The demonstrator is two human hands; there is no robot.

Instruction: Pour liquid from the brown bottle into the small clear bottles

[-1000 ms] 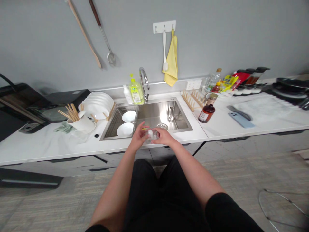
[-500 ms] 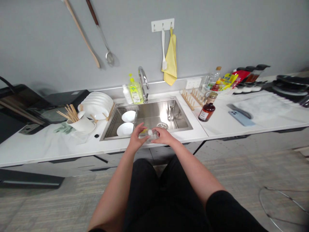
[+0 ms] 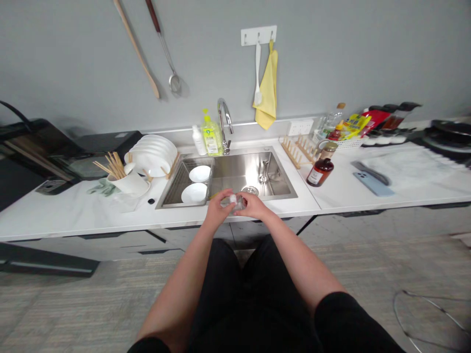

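Note:
Over the front edge of the sink, a small clear container [image 3: 238, 205] with a white knob or cap on top is between my two hands; its exact kind I cannot make out. My left hand [image 3: 218, 210] has its fingers curled against the container's left side. From the right, my right hand [image 3: 254, 206] grips it with thumb and fingers. Just behind is the steel sink [image 3: 235, 171], with two white bowls [image 3: 194, 193] in the wire basket at its left side.
Left of the sink are a rack of white plates [image 3: 156, 152] and a white holder [image 3: 132, 184] with chopsticks. A faucet [image 3: 225, 122] and soap bottles [image 3: 211, 139] stand behind it. On the right are a brown bottle [image 3: 320, 171], a wooden rack [image 3: 294, 152] and a phone [image 3: 373, 184].
My left hand has closed in on the clear container, its fingers now nearer my right hand. The camera view has shifted slightly, so the counter appears a little further right.

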